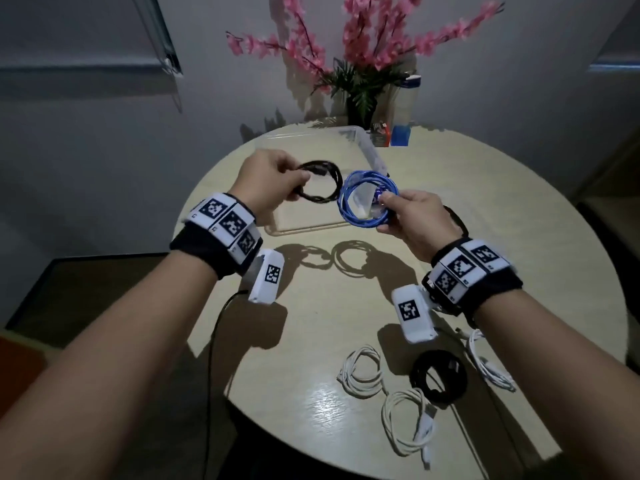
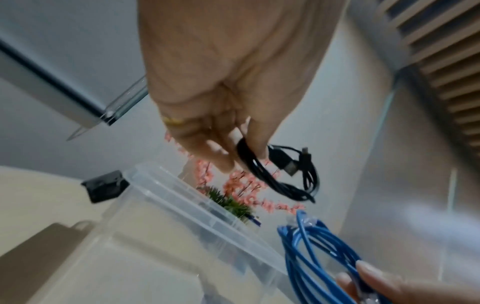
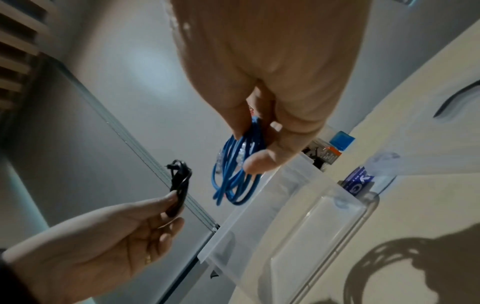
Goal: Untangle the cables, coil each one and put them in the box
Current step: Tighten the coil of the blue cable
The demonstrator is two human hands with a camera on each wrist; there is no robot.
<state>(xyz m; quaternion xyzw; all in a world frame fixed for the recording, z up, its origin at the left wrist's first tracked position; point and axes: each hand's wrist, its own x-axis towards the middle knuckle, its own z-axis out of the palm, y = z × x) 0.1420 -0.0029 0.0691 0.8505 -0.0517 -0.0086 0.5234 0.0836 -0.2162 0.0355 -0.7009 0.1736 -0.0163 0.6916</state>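
Home: flower vase point(image 1: 360, 109), round table point(image 1: 311, 323)

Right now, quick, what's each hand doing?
Left hand: closed, pinching the coiled black cable.
Right hand: closed, pinching the coiled blue cable.

Head cam looks down; 2 wrist cams close, sharing box point(image 2: 182, 191).

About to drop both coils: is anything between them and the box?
Nothing visible. The left hand holds the black coil and the right hand the blue coil directly above the open clear box.
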